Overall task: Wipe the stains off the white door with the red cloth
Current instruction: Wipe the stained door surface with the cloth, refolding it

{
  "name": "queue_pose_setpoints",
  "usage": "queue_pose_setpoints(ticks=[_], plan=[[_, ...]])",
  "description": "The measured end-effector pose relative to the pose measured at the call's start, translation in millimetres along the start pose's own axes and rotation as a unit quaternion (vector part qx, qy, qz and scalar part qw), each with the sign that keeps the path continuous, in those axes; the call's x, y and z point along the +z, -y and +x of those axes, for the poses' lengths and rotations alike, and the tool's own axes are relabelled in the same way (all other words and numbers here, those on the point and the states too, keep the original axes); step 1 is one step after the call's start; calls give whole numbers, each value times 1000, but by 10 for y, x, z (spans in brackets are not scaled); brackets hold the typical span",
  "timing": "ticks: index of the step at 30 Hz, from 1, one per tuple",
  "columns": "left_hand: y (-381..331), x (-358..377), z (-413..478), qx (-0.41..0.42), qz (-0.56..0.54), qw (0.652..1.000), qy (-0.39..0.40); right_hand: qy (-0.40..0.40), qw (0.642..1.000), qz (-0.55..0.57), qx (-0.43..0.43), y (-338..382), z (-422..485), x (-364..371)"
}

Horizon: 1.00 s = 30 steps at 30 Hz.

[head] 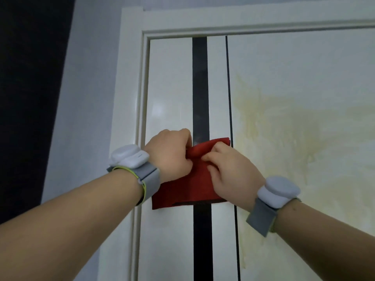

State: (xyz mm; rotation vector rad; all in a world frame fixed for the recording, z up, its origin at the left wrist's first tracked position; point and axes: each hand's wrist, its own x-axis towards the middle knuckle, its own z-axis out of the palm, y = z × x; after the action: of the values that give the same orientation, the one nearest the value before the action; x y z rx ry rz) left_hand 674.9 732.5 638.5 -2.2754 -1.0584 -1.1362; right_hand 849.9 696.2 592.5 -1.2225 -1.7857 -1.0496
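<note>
Two bare hands meet in front of a white door, both holding a red cloth point(190, 185). The left hand point(169, 154) has its fingers curled tightly around the cloth's upper edge. The right hand point(229, 171), just beside it, pinches a fold of the same edge between curled fingers and thumb. The cloth hangs down below both hands, in front of the door. Each wrist wears a grey strap with a pale rounded device point(129, 156); the left also has a thin yellow-green band. The white door point(170, 88) has a wide black vertical stripe point(200, 88) behind the cloth. Yellowish stains point(284, 122) spread across the panel to the right of the hands. A white door frame point(129, 78) runs along the left.
</note>
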Motion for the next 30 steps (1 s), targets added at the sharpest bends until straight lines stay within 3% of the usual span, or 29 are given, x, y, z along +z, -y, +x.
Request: queue_pose_setpoints(ticks=[4,6,7,9,11,13,15,17,20,22,24,27,30], plan=[[-169,-76,-17,-44,-27,995,91,-16,991,109,73,82,-34,-55],[-200,-62,-31,-86,-128,974,164,11,977,168,129,120,-55,-104],[-201,-50,-52,-125,-218,947,200,26,961,225,158,158,-54,-148],[-203,-76,-136,-217,-409,859,221,43,904,373,203,242,-56,-249],[-189,-141,-213,-278,-557,760,188,54,846,470,247,361,-41,-420],[-156,-181,-238,-309,-649,677,157,40,831,490,262,449,-44,-554],[-128,-226,-218,-318,-703,625,119,-21,850,473,233,499,-31,-655],[-125,-305,-208,-314,-740,589,82,-41,894,416,163,563,-33,-742],[-144,-507,-245,-291,-785,547,30,-1,982,188,21,554,1,-787],[-156,-594,-268,-277,-791,545,20,-38,995,96,-10,459,57,-707],[-127,-616,-256,-268,-777,569,26,-110,991,78,-9,367,134,-657],[-15,-596,-220,-257,-714,650,48,-189,972,133,48,291,278,-675],[77,-534,-172,-240,-622,743,56,-133,939,259,182,273,458,-721]])
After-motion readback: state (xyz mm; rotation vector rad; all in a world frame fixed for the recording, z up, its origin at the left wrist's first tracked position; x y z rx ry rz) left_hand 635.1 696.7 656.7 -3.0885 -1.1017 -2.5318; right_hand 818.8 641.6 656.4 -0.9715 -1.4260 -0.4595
